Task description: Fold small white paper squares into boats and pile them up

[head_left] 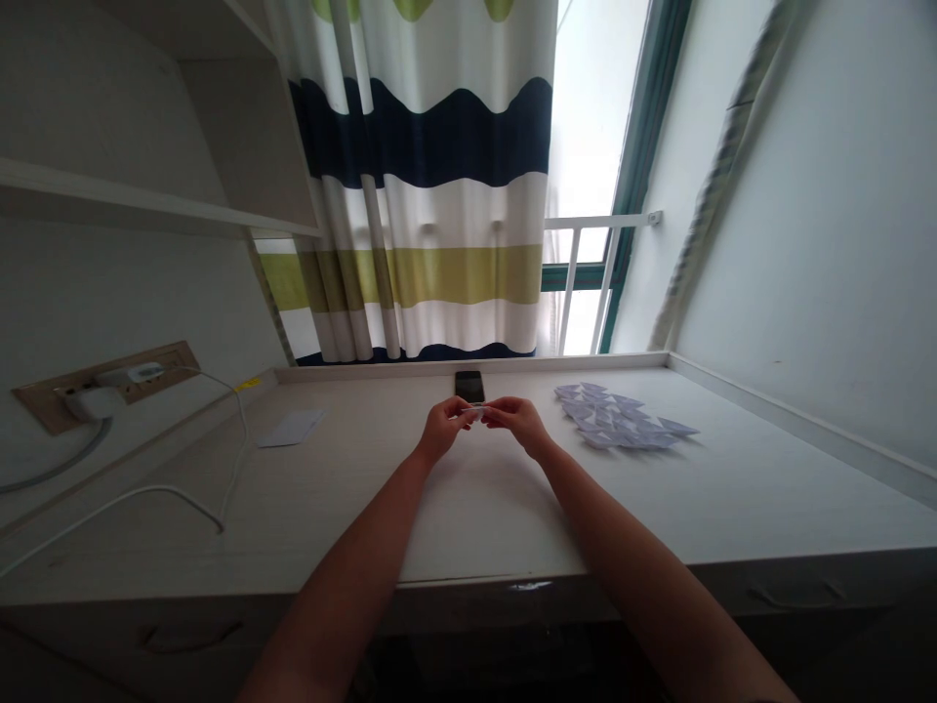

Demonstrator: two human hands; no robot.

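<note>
A small piece of white paper (477,411) is pinched between my two hands above the middle of the desk. My left hand (443,428) closes on its left side, thumb and fingers together. From the other side my right hand (516,422) grips it the same way. Its exact folds are too small to make out. Just behind the hands lies a dark phone (469,385), its near end partly covered by them. Many folded white paper pieces (622,418) are spread in a cluster to the right. Flat white paper sheets (292,428) lie at the left.
The white desk (498,517) has a raised rim (586,360) at the back. A white cable (245,430) runs from a plug in the wall socket (109,386) over the desk's left side. Above left are shelves (146,200); a striped curtain (454,215) hangs behind.
</note>
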